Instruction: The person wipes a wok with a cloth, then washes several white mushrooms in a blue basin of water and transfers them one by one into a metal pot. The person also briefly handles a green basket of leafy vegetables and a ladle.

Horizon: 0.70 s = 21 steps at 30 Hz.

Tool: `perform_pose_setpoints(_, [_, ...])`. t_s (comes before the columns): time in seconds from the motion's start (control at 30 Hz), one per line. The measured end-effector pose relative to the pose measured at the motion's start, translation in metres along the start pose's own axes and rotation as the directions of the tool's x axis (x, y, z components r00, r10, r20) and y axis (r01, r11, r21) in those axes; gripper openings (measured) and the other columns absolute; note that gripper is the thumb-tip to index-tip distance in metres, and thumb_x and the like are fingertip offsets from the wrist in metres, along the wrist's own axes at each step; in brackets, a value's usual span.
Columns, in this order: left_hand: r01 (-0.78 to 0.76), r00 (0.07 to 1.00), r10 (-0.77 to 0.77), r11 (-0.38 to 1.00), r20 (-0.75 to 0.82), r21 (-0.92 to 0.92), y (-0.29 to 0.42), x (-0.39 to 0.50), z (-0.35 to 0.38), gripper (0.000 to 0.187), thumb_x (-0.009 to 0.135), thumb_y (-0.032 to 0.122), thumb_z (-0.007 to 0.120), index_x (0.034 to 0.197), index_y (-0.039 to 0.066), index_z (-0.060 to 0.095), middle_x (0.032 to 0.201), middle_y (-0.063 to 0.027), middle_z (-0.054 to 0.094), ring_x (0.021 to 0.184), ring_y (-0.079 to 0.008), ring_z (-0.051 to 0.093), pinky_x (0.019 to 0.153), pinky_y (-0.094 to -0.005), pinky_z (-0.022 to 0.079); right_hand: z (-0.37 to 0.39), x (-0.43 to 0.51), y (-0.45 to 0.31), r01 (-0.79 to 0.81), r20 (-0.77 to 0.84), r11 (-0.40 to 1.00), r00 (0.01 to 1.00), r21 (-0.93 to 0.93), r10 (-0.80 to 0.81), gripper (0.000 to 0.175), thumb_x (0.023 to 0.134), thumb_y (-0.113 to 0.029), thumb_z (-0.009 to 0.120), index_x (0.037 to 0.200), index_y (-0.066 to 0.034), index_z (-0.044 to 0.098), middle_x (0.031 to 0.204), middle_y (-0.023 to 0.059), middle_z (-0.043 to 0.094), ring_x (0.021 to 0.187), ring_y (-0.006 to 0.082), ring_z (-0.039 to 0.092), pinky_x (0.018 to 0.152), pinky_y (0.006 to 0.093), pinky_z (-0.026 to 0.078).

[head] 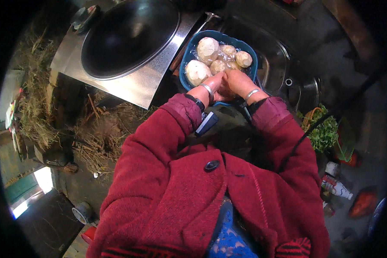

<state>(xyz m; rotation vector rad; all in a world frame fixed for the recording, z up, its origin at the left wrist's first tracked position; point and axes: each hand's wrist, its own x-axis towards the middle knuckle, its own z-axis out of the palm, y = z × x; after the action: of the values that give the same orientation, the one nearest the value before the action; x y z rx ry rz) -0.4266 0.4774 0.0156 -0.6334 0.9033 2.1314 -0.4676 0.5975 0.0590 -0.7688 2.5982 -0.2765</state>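
Observation:
A blue plastic basin (184, 75) holds water and several peeled root vegetables, which look like potatoes or turnips. Two large pale ones lie at its left side, one (208, 50) above the other (197, 72). A smaller one (244, 59) is near the right wall. My left hand (213, 84) and my right hand (238, 82) meet at the basin's near side, partly in the water and close against each other. Between them something reddish-brown shows in part; whether they grip it cannot be told. Each wrist wears a silver-coloured bracelet.
Left of the basin a large dark wok (132, 38) sits in a shiny metal stove top (142, 87). A metal sink (277, 64) is to the right. Straw and twigs (97, 142) lie at lower left. Leafy greens (324, 132) and a white bottle (338, 188) are at right.

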Motion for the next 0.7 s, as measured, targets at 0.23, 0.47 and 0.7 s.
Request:
perform_pose_setpoints(0.23, [-0.062, 0.995, 0.070, 0.992, -0.072, 0.114, -0.005, -0.003, 0.003, 0.048, 0.097, 0.036, 0.034, 0.121, -0.003, 0.047, 0.109, -0.0248, 0.059, 0.099, -0.0379, 0.060, 0.085, -0.0506, 0.051, -0.002, -0.002, 0.003, -0.071, -0.110, 0.988, 0.992, -0.137, 0.056, 0.020, 0.083, -0.012, 0.052, 0.092, 0.0004, 0.065, 0.091, 0.0217, 0.065, 0.087, 0.0381, 0.063, 0.078, 0.0445, 0.050])
perform_pose_setpoints(0.47, [-0.091, 0.987, 0.107, 0.987, -0.119, 0.135, -0.008, 0.015, -0.010, 0.034, 0.085, 0.036, 0.059, 0.100, 0.005, 0.060, 0.090, -0.0107, 0.066, 0.074, -0.0248, 0.066, 0.062, -0.0398, 0.057, 0.007, -0.027, 0.003, 0.145, -0.036, 0.970, 0.989, 0.196, -0.141, 0.029, 0.084, -0.019, 0.055, 0.108, -0.0019, 0.055, 0.113, 0.0272, 0.055, 0.104, 0.0403, 0.056, 0.088, 0.0449, 0.045])
perform_pose_setpoints(0.7, [0.100, 0.966, -0.070, 0.989, -0.250, 0.110, 0.007, 0.007, -0.013, 0.050, 0.091, 0.050, 0.044, 0.113, 0.005, 0.051, 0.098, -0.0174, 0.058, 0.077, -0.0369, 0.060, 0.067, -0.0478, 0.056, 0.017, 0.001, 0.018, 0.210, -0.048, 0.972, 0.977, 0.104, -0.206, 0.025, 0.084, -0.019, 0.055, 0.099, -0.0013, 0.065, 0.091, 0.0227, 0.065, 0.087, 0.0369, 0.064, 0.076, 0.0425, 0.051])
